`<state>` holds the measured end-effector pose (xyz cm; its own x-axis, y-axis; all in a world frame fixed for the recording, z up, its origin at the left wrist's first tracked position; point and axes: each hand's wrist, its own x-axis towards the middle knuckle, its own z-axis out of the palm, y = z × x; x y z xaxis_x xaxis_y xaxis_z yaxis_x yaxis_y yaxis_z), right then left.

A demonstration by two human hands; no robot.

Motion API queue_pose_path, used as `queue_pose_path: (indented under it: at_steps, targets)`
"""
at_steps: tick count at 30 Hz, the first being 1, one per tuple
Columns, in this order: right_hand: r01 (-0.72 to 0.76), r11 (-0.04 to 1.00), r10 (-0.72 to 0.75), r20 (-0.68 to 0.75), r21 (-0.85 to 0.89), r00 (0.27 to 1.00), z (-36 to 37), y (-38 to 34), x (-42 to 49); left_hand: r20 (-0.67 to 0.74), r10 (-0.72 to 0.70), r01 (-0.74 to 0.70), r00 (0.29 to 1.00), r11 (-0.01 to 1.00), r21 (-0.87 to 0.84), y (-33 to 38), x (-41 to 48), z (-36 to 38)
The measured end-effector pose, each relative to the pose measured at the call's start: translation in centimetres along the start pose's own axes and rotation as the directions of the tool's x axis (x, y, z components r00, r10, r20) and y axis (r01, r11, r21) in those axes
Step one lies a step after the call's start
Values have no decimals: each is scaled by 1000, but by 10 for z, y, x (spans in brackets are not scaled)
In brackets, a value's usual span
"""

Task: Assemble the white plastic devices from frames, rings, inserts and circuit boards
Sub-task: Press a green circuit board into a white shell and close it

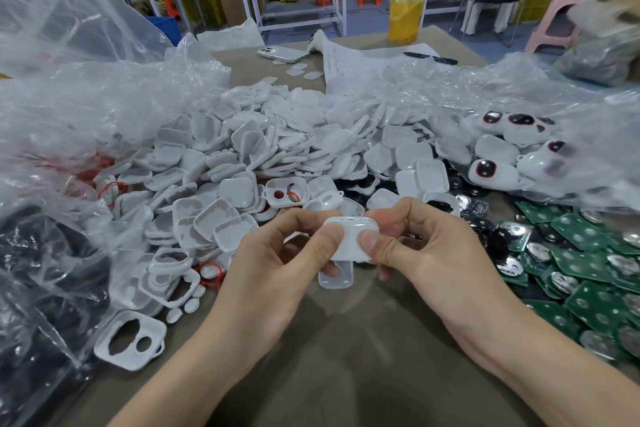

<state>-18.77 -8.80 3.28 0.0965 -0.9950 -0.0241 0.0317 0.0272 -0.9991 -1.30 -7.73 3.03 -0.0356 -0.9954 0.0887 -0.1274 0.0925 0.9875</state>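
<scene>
A white plastic device [350, 239] is held above the table's middle. My left hand [277, 263] pinches its left side with thumb and fingers, and my right hand [426, 253] pinches its right side, both thumbs pressed on its near face. A clear plastic insert [335, 279] lies on the table just below it. A big heap of white covers [277, 149] fills the table behind. A white frame [130, 340] with two holes lies at the near left. Red rings [211, 272] lie among frames at left. Green circuit boards [588, 270] are piled at right.
Finished white devices with dark red-rimmed lenses [502, 149] lie in a clear bag at the right. Crumpled plastic bags [86, 80] rise at the left. A phone [282, 54], a paper sheet [363, 62], a pen [429, 58] and a cup of yellow drink [407, 7] stand at the far edge.
</scene>
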Motion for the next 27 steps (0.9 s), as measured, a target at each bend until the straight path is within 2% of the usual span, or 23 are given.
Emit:
queue_pose_path:
  at_steps: [7,12,16,18,19,21,23,25,27]
  targets:
    - [-37,999,37,20,18,999,-3,2,3,-8,7,-7,1000,1000,1,2,-2,1]
    - [-227,932,204,108,284,973,-9,0,11,68,-4,8,998,999,-49,1,-2,-1]
    - [-343,881,276,235,327,932,-16,-2,12,118,76,-84,990,994,64,-5,-5,-2]
    - [-344,902,289,229,260,930,-18,-3,12,120,168,-191,979,955,227,-6,-4,-4]
    - [-320,931,283,202,178,937,-19,-4,11,153,227,-267,962,899,348,-6,-4,-6]
    - [-249,965,260,144,-85,955,-23,-3,7,265,295,-394,918,749,532,-6,-6,-9]
    - [-175,937,225,140,-303,964,-26,-1,0,325,310,-448,893,661,602,-7,-13,-11]
    - [-35,919,135,228,-393,964,-28,2,-8,363,319,-483,875,611,628,-9,-22,-13]
    - [158,849,37,355,-505,934,-31,7,-12,414,288,-502,863,569,651,-11,-29,-14]
